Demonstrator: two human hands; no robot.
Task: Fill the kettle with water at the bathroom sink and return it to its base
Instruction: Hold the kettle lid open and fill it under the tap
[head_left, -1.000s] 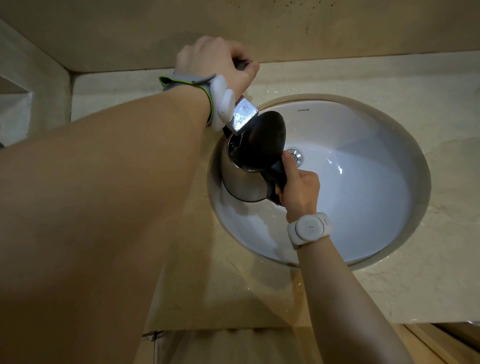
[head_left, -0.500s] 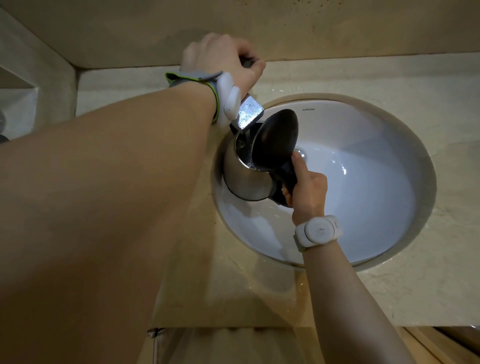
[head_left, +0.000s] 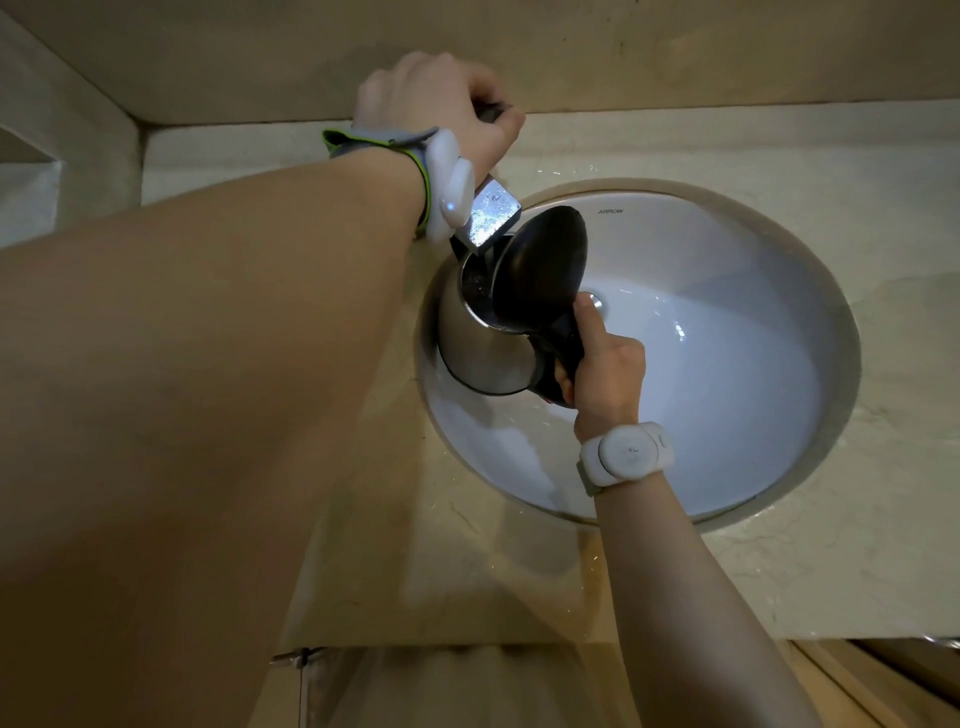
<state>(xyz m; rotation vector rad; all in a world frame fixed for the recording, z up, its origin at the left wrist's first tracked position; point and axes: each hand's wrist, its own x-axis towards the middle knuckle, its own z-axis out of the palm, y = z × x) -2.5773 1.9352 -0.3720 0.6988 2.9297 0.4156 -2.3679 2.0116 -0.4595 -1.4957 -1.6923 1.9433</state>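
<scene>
- Head cam was looking pretty much straight down at a white oval sink (head_left: 727, 395) set into a beige marble counter (head_left: 857, 561).
- The right hand (head_left: 605, 371) had its fingers wrapped tight around the black handle of the steel kettle (head_left: 480, 345), thumb pointing up along the handle.
- Kettle was held over the left side of the basin, tilted a bit, with its dark lid (head_left: 540, 273) flipped up and the opening sitting right under the chrome faucet spout (head_left: 491, 215).
- The left hand (head_left: 436, 104) was reaching over the back of the counter, closed around the faucet handle, which was mostly hidden under the fingers.
- Both wrists had white bands on, and the left one (head_left: 449, 187) had a green-edged strap.
- Couldn't really make out any water stream, though the spout had droplets on it.
</scene>
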